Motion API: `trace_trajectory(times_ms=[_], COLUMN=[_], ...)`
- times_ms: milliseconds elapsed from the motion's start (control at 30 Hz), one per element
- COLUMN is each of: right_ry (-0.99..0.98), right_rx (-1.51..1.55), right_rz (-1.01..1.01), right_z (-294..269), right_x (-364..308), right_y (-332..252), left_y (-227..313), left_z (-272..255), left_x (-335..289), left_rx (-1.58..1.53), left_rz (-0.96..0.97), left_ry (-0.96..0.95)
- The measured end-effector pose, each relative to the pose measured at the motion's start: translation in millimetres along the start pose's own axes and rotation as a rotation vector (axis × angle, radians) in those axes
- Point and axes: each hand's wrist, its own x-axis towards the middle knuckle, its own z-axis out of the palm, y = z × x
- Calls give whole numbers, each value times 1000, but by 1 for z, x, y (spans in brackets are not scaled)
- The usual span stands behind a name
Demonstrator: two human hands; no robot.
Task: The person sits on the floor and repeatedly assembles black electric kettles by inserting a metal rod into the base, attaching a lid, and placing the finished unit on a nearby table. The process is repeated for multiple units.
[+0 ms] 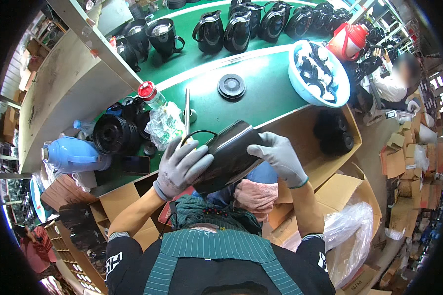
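A glossy black jug (pixel 230 156) lies tilted across my lap, its thin curved handle towards the upper left. My left hand (pixel 182 167), in a grey glove, is closed round the handle side of the jug. My right hand (pixel 279 156), gloved as well, grips the jug's upper right end between thumb and fingers. Just beyond the jug, on the green bench (pixel 266 110), lie round black lids (pixel 231 86), seemingly stacked. A crumpled clear plastic bag (pixel 164 126) and an upright metal rod (pixel 187 110) are close to my left hand.
Several black jugs (pixel 237 32) line the far belt. A light blue basin (pixel 325 102) of small black and white parts and a red-topped flask (pixel 348 43) stand right. A blue flask (pixel 74 154) lies left. A cardboard box (pixel 300 129) with black cylinders borders the bench. A person (pixel 396 76) sits far right.
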Motion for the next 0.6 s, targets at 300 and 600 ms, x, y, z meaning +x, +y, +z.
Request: trace_trajectory(times_ms=[300, 600], right_ry=[-318, 270], right_rx=[-420, -1465], right_rz=[-156, -221], right_z=[-21, 9], right_x=[90, 314], right_y=[36, 86], left_y=[-59, -58], left_z=[19, 114], left_x=[-16, -155], left_rx=[-482, -1433], left_rz=[-628, -1339], left_ry=[-46, 134])
